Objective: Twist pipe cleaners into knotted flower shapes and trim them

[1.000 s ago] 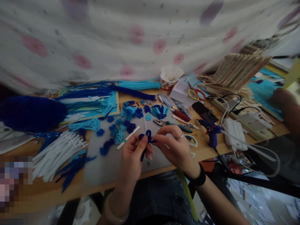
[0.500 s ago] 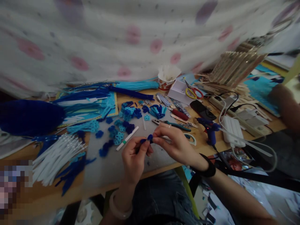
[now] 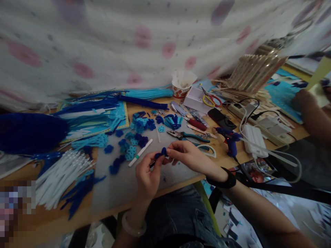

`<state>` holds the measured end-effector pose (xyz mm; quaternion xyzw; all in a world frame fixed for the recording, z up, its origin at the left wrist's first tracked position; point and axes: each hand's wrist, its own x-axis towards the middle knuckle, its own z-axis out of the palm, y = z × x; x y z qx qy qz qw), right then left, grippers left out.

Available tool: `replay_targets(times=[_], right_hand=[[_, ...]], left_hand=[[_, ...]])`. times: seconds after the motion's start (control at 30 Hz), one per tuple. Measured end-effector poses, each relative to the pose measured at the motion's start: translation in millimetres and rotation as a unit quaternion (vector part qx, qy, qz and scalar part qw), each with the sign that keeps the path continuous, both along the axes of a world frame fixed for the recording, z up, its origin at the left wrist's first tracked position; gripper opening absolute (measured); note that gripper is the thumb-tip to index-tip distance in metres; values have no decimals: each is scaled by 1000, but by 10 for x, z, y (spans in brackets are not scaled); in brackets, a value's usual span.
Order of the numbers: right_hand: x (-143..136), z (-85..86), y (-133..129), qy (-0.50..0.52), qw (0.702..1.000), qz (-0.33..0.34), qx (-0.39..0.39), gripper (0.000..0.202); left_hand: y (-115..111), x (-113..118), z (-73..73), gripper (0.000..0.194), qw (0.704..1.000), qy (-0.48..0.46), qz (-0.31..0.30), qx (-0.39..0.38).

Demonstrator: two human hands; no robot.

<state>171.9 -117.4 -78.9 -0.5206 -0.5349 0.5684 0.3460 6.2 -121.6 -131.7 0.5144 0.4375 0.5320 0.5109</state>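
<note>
My left hand (image 3: 148,175) and right hand (image 3: 188,155) pinch a blue piece (image 3: 163,151) just right of the pen (image 3: 141,153); pliers (image 3: 192,136) lie farther right.

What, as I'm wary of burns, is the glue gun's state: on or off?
Apparently on: the glue gun shows a small red light on its body. Whether it is hot, I cannot tell.

Dim, greyish light in here; the curtain (image 3: 113,44) at twelve o'clock looks soft and blurry, edges stretch, and blocky pixels (image 3: 15,210) cover eight o'clock.
</note>
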Motion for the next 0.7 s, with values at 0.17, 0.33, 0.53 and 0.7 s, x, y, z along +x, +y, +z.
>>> replay_targets(times=[0.17,0.33,0.53,0.7], right_hand=[[-81,-89,-26,121,988,-90,37,34],[-312,-357,-103,321,928,-178,63,27],[-357,-445,-124,349,908,-182,144,25],[-232,-378,-143,179,937,-172,245,23]], left_hand=[[59,95,49,23,988,-120,27,-94],[11,277,169,25,958,-219,52,-177],[-63,386,313,26,923,-281,38,-261],[-48,386,313,27,933,-271,38,-233]])
